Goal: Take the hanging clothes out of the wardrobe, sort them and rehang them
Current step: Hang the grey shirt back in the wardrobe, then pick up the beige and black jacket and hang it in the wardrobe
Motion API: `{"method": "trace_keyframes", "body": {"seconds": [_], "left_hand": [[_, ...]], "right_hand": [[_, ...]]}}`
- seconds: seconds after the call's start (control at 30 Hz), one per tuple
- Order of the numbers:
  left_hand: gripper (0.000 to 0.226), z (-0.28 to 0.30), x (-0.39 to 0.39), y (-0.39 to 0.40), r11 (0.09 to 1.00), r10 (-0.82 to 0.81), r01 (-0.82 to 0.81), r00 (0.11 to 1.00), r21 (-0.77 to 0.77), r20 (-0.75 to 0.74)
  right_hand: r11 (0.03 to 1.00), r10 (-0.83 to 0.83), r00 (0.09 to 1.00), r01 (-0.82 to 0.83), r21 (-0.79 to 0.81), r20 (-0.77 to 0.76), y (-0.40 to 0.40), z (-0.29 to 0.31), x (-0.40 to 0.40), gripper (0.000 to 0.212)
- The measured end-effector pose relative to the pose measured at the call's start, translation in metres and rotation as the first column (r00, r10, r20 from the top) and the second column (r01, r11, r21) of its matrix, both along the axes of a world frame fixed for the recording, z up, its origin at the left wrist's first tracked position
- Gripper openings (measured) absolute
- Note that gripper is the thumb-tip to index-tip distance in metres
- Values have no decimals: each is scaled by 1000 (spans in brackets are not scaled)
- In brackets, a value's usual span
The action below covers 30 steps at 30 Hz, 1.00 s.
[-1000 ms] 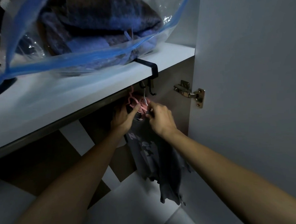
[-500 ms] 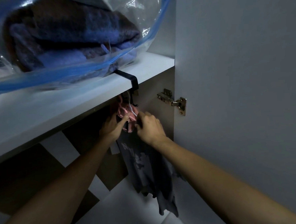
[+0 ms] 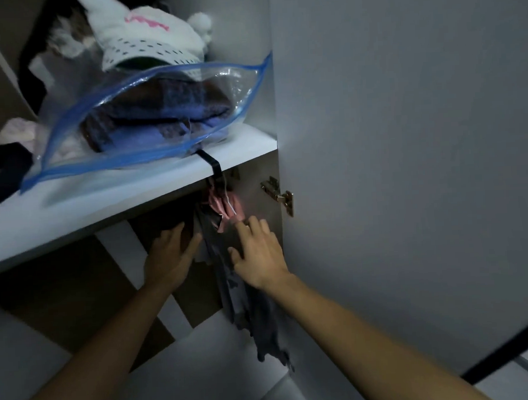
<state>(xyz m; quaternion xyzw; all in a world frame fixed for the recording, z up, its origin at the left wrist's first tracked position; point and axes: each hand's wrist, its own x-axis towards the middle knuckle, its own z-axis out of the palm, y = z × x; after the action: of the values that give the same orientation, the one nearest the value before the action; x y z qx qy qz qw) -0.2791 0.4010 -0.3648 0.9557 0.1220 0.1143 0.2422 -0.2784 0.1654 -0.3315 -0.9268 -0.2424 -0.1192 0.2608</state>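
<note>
Right hand [image 3: 259,255]: grip wide, fingers spread, holding nothing; fingertips [image 3: 243,228] just below the pink hangers [image 3: 226,206], whether touching cannot be told. Palm lies over the upper part of the dark grey garment [image 3: 247,307].

Left hand [image 3: 168,257]: grip wide too, fingers splayed and empty, just left of the garment, reaching into the dark space under the shelf [image 3: 127,188]. Thumb near the garment's edge; contact unclear.

Garment hangs from the bunched pink hangers, with a thin white wire or cord among them. Hangers sit on a black over-shelf hook [image 3: 213,165] clipped over the shelf's front edge. Cloth drops narrow and crumpled, ragged hem low between the forearms.

On the shelf above: clear storage bag [image 3: 148,126] with blue border, folded blue and dark knitwear inside, resting on the hook's strap. White knitted hat [image 3: 153,43] with pompom and pink marking on top of the bag. Dark item at the shelf's left end, unclear.

Right: metal hinge [image 3: 279,196] on the wardrobe side, open white door [image 3: 407,161] beside it.
</note>
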Motion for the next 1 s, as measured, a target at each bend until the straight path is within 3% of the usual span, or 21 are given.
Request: {"method": "trace_keyframes", "body": {"seconds": [0.13, 0.33, 0.63, 0.83, 1.0], "left_hand": [[89, 14, -91, -21, 995, 80, -82, 996, 60, 35], [73, 32, -232, -70, 957, 192, -208, 977, 202, 95], [74, 61, -406, -57, 833, 420, -442, 897, 332, 141], [72, 66, -518, -64, 705, 614, -618, 777, 347, 138], [70, 71, -602, -108, 532, 779, -770, 608, 353, 151]], "right_hand": [[993, 118, 993, -118, 26, -13, -22, 3, -49, 49], [946, 320, 947, -320, 52, 10, -40, 6, -129, 49], [840, 541, 841, -539, 58, -17, 14, 19, -220, 50], [688, 725, 689, -723, 62, -12, 65, 19, -291, 50], [480, 876, 481, -877, 34, 33, 82, 19, -363, 47]]}}
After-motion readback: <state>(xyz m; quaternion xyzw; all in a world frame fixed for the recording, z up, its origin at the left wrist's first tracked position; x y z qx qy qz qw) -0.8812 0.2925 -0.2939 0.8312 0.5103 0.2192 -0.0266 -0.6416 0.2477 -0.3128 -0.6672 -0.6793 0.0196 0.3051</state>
